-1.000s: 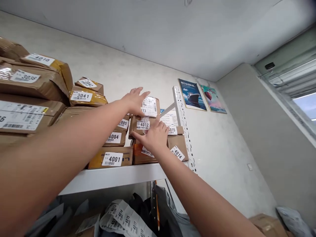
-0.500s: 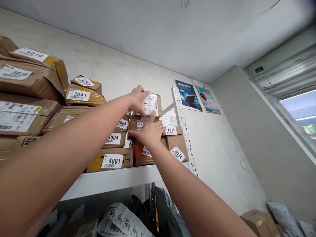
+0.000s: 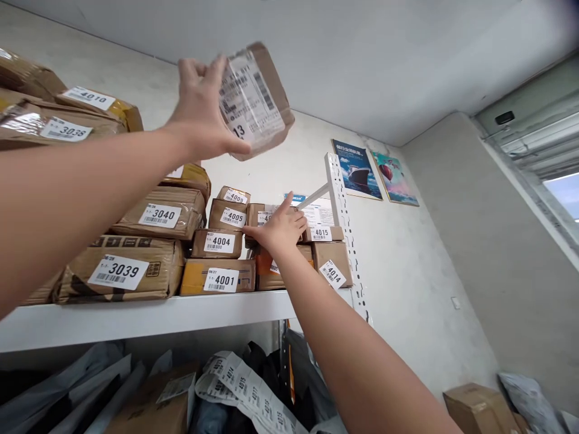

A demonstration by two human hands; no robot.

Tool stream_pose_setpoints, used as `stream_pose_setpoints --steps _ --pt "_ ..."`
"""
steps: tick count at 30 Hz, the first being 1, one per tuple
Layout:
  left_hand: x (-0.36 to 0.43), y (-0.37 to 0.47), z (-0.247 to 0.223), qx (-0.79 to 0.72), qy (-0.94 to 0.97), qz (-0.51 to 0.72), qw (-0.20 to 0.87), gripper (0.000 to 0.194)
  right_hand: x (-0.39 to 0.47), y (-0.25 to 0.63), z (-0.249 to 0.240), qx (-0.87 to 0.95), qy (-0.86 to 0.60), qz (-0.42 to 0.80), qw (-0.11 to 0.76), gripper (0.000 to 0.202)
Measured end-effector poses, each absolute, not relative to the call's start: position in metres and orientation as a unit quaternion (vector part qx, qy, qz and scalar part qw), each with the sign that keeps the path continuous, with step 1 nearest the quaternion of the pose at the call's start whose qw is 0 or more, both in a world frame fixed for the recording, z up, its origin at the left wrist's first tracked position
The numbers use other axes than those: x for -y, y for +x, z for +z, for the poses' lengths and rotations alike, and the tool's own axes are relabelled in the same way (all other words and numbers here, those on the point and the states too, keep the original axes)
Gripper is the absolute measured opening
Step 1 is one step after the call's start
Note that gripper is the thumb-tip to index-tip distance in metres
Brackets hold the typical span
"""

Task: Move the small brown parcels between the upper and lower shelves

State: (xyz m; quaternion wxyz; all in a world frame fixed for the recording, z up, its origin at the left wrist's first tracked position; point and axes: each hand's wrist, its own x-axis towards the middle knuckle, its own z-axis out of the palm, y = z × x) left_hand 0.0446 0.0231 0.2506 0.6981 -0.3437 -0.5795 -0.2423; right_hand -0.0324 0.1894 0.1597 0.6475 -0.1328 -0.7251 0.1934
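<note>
Parcel [image 3: 254, 99] is already off the shelf [image 3: 145, 319], clasped aloft in the left hand [image 3: 199, 114], while the right hand [image 3: 280, 232], grip open, rests on the stack [image 3: 266, 217].

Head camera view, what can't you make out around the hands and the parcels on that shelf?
- Lifted parcel in the left hand: label blurred, only "13" readable.
- Parcel under the right hand: number covered by the fingers.
- Parcel 3038: cut off by the left edge.
- Label strip below the shelf: partly hidden.
</note>
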Motion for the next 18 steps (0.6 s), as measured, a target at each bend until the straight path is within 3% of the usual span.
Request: stream_pose_setpoints --steps 4,12,18 --pt "-0.001 0.058 0.24 0.551 -0.322 -0.246 0.729 0.111 -0.192 -0.022 0.159 0.702 -0.114 0.226 0.665 0.129" --pt "0.016 0.06 0.215 0.567 -0.305 -0.242 0.726 0.124 -0.198 0.004 0.144 0.633 -0.073 0.258 0.727 0.116" --pt "0.011 0.055 0.205 0.573 -0.273 -0.263 0.727 0.116 -0.195 0.029 0.128 0.614 -0.049 0.254 0.746 0.112"
